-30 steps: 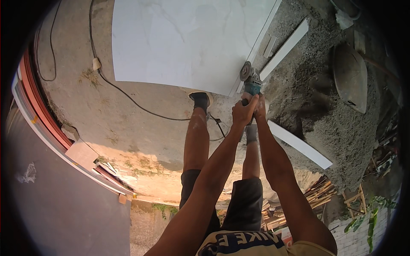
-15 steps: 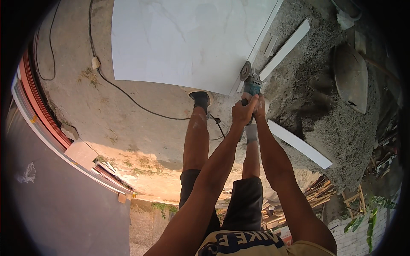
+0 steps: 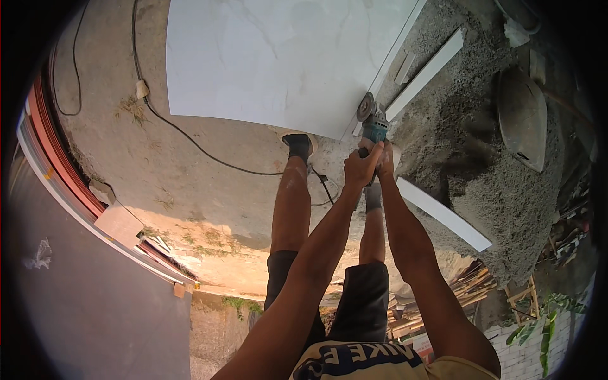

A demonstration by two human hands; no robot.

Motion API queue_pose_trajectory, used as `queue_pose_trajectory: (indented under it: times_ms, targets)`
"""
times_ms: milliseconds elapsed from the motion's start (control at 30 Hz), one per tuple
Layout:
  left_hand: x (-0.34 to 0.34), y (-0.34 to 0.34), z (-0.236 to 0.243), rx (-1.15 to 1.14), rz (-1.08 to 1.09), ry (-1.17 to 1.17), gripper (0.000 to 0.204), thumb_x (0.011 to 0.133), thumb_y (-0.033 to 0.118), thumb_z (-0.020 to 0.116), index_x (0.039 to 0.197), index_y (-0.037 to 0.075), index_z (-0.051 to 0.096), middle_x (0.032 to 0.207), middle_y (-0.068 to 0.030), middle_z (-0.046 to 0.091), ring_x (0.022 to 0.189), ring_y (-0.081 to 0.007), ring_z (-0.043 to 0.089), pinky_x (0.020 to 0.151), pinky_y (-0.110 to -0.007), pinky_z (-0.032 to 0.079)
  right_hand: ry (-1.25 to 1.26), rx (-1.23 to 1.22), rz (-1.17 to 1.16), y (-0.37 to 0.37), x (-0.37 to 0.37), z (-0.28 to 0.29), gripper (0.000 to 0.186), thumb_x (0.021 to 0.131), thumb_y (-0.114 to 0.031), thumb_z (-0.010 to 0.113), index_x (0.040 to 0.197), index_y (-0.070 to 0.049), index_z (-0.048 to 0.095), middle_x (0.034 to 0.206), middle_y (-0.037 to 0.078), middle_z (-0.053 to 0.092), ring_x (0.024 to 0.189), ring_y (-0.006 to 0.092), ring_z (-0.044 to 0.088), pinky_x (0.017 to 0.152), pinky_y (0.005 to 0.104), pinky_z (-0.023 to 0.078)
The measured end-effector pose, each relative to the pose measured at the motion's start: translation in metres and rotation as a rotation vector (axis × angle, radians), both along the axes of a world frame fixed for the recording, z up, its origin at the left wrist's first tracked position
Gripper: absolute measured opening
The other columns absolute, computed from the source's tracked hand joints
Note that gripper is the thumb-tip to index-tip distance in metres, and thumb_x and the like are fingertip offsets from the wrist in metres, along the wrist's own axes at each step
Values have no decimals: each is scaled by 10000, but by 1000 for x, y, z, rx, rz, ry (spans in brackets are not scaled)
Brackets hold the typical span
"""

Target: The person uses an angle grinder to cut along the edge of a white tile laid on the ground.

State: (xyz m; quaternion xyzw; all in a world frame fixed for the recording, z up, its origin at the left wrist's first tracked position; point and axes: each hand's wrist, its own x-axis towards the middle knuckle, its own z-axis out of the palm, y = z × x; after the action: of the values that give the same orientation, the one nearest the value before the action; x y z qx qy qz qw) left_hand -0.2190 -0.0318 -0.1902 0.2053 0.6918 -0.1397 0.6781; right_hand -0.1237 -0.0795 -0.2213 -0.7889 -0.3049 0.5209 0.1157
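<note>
Both my hands grip a teal and grey angle grinder point(image 3: 376, 130). Its round cutting disc point(image 3: 365, 107) is at the right edge of a large white slab with faint grey veins point(image 3: 266, 57), near the slab's near right corner. A dark straight line point(image 3: 398, 45) runs along that edge. My left hand point(image 3: 360, 167) is closed around the left side of the grinder's body. Partly hidden behind it, my right hand point(image 3: 385, 159) wraps the other side. Whether the disc spins or touches the slab, I cannot tell.
Narrow white strips point(image 3: 425, 75) point(image 3: 444, 214) lie right of the slab, beside a grey sand heap point(image 3: 506, 202) with a metal pan point(image 3: 520, 117). A black power cord point(image 3: 190, 140) crosses the concrete on the left. My foot point(image 3: 297, 145) stands by the slab's near edge.
The whole view has shifted very slightly. My hands keep the same hold on the angle grinder, and it stays at the same place on the slab's edge.
</note>
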Motion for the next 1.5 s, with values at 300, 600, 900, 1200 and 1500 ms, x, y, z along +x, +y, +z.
queue_pose_trajectory:
  times_ms: [300,600,900,1200,1500]
  targets:
    - [-5,-9,3,-24,-4,7,1017,701,776,649,1121,-150,635,1092,-335,663,1097,-432,650,940,-439,508,144,-114,-182,-20,-7,-3,236,946,-207,539,1116,-46,567,1002,117,575,957,288,566,857,404,450]
    - [-7,-11,0,3,7,5,1001,704,768,656,1114,-145,642,1084,-334,666,1084,-422,656,937,-440,503,105,-170,-200,4,-9,15,291,912,-227,599,1119,-26,565,1003,125,574,889,305,562,808,403,464]
    - [-4,-22,-3,55,13,51,816,753,694,670,903,-107,703,881,-227,715,884,-310,698,811,-383,515,82,-129,-213,-3,-10,12,295,877,-207,645,1098,-24,578,992,145,569,892,330,573,790,432,479]
    - [-7,-16,8,-33,7,11,1009,711,766,653,1087,-170,636,1075,-341,666,1092,-440,648,947,-444,499,-42,114,-195,-21,-12,-4,287,751,-217,746,907,-4,632,737,113,644,636,276,598,626,400,488]
    - [-17,-28,6,-12,7,15,996,712,752,668,1072,-175,641,1048,-342,672,1071,-428,661,934,-434,508,156,-105,-461,-27,-23,-3,299,744,-216,771,905,0,641,734,80,639,641,220,610,610,384,487]
